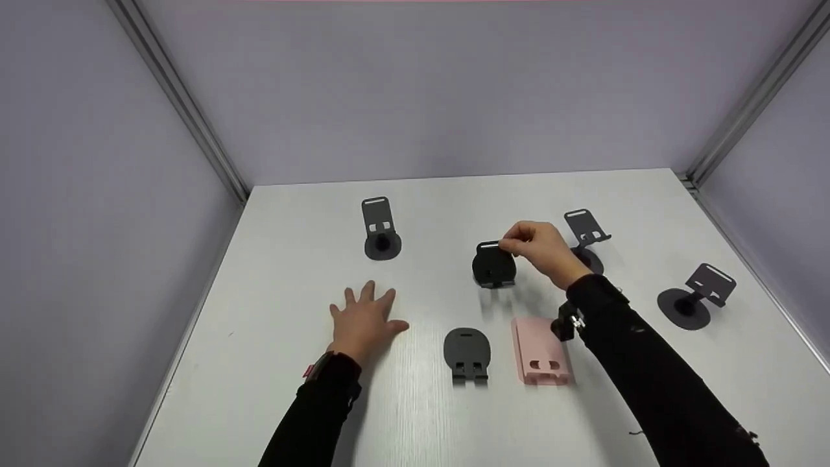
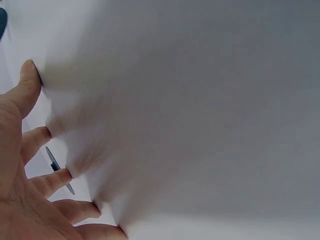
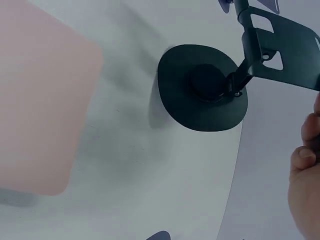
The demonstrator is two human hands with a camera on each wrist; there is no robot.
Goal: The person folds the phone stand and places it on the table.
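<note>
**Right hand at the top edge of a black phone stand; left hand flat on the tabletop**

Centrally, the right hand [image 1: 541, 250] reaches forward over the white tabletop [image 1: 285, 214] and pinches, with curled fingertips, the upper edge of a black phone stand [image 1: 493, 266]. This stand sits just left of and slightly below the knuckles, its plate near upright, so its long axis runs up from the tabletop toward the fingertips. Whether the base is lifted or resting cannot be told. The right hand is plainly the nearer of the two; the left hand [image 1: 364, 321] lies well apart to the left, palm down, fingers spread and straight, pressing on bare tabletop and holding nothing, as the left wrist view confirms.

Just behind the right hand, to its right, stands a second black stand [image 1: 587, 235], opened on its round base; the right wrist view shows that base and hinged plate closely. Farther right is a third opened stand [image 1: 697, 295]. Below the right forearm lies a pink stand [image 1: 541, 353] folded flat, and beside it, toward the left hand, a dark grey folded stand [image 1: 467, 353]. Beyond the left hand's fingertips an upright stand [image 1: 380, 228] rests alone.
</note>
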